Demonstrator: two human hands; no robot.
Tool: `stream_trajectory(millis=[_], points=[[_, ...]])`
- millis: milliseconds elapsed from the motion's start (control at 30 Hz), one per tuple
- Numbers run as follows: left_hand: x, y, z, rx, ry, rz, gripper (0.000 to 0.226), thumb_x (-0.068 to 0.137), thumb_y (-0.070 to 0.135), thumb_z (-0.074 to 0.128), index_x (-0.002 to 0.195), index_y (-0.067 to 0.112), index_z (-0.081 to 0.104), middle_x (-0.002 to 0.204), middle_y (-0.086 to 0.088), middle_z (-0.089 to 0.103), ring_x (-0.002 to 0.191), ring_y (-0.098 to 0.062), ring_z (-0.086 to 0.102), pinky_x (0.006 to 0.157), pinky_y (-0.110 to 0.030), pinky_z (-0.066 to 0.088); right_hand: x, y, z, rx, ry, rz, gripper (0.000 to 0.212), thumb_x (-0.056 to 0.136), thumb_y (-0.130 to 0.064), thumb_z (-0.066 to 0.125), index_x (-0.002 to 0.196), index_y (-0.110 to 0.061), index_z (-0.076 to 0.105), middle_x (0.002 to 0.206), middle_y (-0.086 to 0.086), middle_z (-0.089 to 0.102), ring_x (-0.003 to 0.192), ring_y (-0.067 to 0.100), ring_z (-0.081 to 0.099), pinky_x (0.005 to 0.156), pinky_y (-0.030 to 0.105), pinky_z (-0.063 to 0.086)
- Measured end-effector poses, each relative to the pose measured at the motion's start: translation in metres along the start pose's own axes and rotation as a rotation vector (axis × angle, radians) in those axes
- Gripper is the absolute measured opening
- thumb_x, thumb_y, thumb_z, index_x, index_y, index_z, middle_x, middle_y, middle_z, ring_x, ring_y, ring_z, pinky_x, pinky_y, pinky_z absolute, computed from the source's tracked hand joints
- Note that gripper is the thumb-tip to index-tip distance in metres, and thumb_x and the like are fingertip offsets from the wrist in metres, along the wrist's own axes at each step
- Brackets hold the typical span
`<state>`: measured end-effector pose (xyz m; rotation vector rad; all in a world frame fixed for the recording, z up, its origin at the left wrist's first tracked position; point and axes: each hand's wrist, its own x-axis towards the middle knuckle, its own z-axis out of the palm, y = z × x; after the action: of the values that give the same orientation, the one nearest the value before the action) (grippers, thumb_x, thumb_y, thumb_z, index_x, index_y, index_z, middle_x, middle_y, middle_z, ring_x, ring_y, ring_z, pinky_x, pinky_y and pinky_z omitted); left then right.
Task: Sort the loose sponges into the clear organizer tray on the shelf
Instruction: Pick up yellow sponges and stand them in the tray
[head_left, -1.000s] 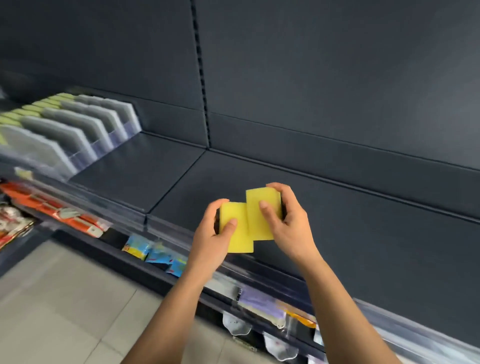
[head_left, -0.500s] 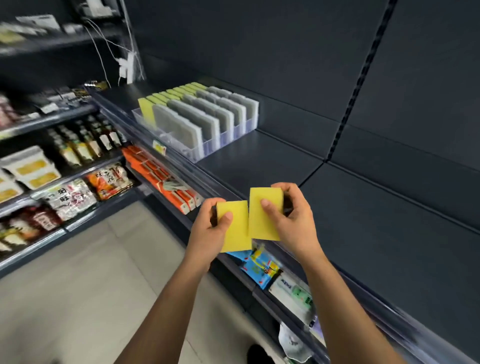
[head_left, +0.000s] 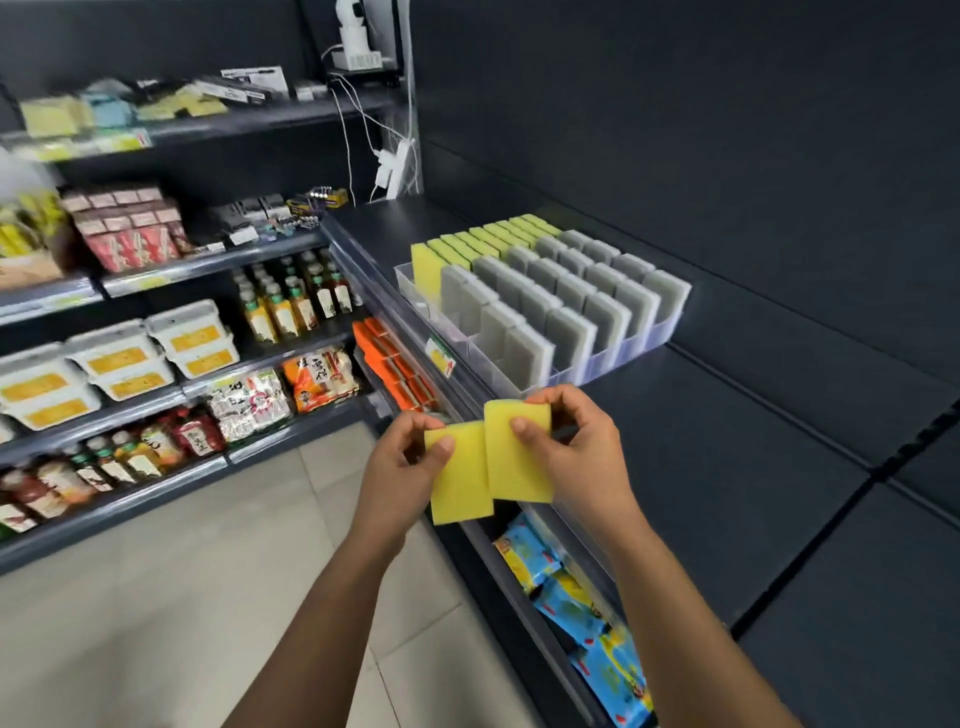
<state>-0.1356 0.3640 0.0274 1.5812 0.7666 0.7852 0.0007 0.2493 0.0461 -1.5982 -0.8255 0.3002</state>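
Two yellow sponges are held side by side in front of the shelf edge. My left hand (head_left: 402, 467) pinches the lower, left sponge (head_left: 460, 475) at its top corner. My right hand (head_left: 576, 452) grips the right sponge (head_left: 517, 457) with the thumb across its face. Beyond them, on the dark shelf, stands the clear organizer tray (head_left: 631, 345), with rows of upright grey sponges (head_left: 571, 301) and one far row of yellow-green sponges (head_left: 483, 244). The slot at the tray's near front corner shows no sponge.
The dark shelf (head_left: 753, 467) stretches bare to the right of the tray. A clear rail (head_left: 415, 332) runs along its front edge. Orange packs (head_left: 395, 364) and blue packets (head_left: 576, 608) sit on lower shelves. Bottles and boxed goods fill the left shelving (head_left: 156, 338). Tiled floor lies below.
The view has swung left, bringing the organizer tray from far left to just above my hands. Both hands keep holding the two sponges in the same way.
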Motion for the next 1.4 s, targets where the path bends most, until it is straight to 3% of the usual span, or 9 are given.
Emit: stream_trajectory(millis=[133,233,367,700,900,1000,1167,1400], points=[[0.041,0.000,-0.032,0.045,0.059,0.005,0.014,0.083,0.010,0.067,0.080,0.022,0.061,0.080,0.003,0.060,0.071,-0.005,0.055,0.064,-0.030,0.047,0.045,-0.002,0.035,-0.040,-0.080,-0.029,0.018,0.079,-0.022,0.073,0.082,-0.032,0.059,0.082,-0.021,0.060,0.073,-0.002,0.051,0.064,0.024,0.044],[0.069,0.000,-0.056,0.149,0.089,0.021,0.013,0.080,0.013,0.071,0.081,0.023,0.062,0.086,-0.003,0.063,0.082,-0.022,0.058,0.071,-0.045,0.053,0.071,-0.004,0.059,-0.092,-0.104,-0.091,0.018,0.078,-0.020,0.073,0.083,-0.031,0.059,0.088,-0.016,0.059,0.078,0.004,0.052,0.068,0.031,0.047],[0.108,-0.003,-0.089,0.255,0.102,0.055,0.013,0.079,0.015,0.072,0.081,0.024,0.062,0.089,0.002,0.063,0.087,-0.022,0.059,0.075,-0.053,0.052,0.104,-0.005,0.095,-0.173,-0.134,-0.146,0.017,0.077,-0.022,0.074,0.084,-0.027,0.060,0.088,-0.016,0.059,0.081,0.002,0.053,0.072,0.037,0.050],[0.221,-0.016,-0.168,0.378,0.008,0.147,0.024,0.078,0.015,0.072,0.076,0.034,0.058,0.087,0.015,0.060,0.080,-0.008,0.056,0.071,-0.036,0.051,0.173,-0.009,0.196,-0.236,-0.054,-0.134,0.019,0.076,-0.018,0.076,0.085,-0.026,0.061,0.085,-0.017,0.060,0.082,0.003,0.055,0.074,0.034,0.050],[0.285,-0.022,-0.195,0.404,-0.114,0.199,0.016,0.078,0.014,0.071,0.082,0.026,0.061,0.089,0.012,0.060,0.082,-0.009,0.056,0.066,-0.023,0.045,0.206,-0.010,0.234,-0.284,0.024,-0.084,0.019,0.077,-0.019,0.076,0.085,-0.027,0.061,0.085,-0.018,0.058,0.076,-0.001,0.052,0.068,0.018,0.044],[0.314,-0.022,-0.195,0.390,-0.177,0.230,0.015,0.078,0.012,0.071,0.084,0.023,0.062,0.085,0.017,0.059,0.080,0.001,0.054,0.067,-0.019,0.039,0.223,-0.011,0.239,-0.332,0.053,-0.082,0.018,0.077,-0.019,0.075,0.084,-0.027,0.061,0.083,-0.018,0.058,0.076,-0.004,0.051,0.063,0.010,0.039],[0.368,-0.022,-0.182,0.371,-0.263,0.253,0.017,0.078,0.016,0.070,0.082,0.030,0.061,0.088,0.015,0.061,0.084,-0.005,0.057,0.073,-0.030,0.047,0.261,-0.007,0.235,-0.367,0.107,-0.059,0.019,0.076,-0.018,0.075,0.083,-0.028,0.060,0.082,-0.014,0.059,0.079,0.004,0.054,0.068,0.027,0.046],[0.439,-0.006,-0.146,0.374,-0.385,0.312,0.021,0.079,0.017,0.070,0.080,0.035,0.060,0.085,0.013,0.063,0.078,-0.002,0.058,0.071,-0.026,0.048,0.313,-0.002,0.210,-0.410,0.194,-0.046,0.020,0.074,-0.018,0.077,0.081,-0.027,0.060,0.075,-0.012,0.058,0.071,0.003,0.051,0.063,0.021,0.044]])
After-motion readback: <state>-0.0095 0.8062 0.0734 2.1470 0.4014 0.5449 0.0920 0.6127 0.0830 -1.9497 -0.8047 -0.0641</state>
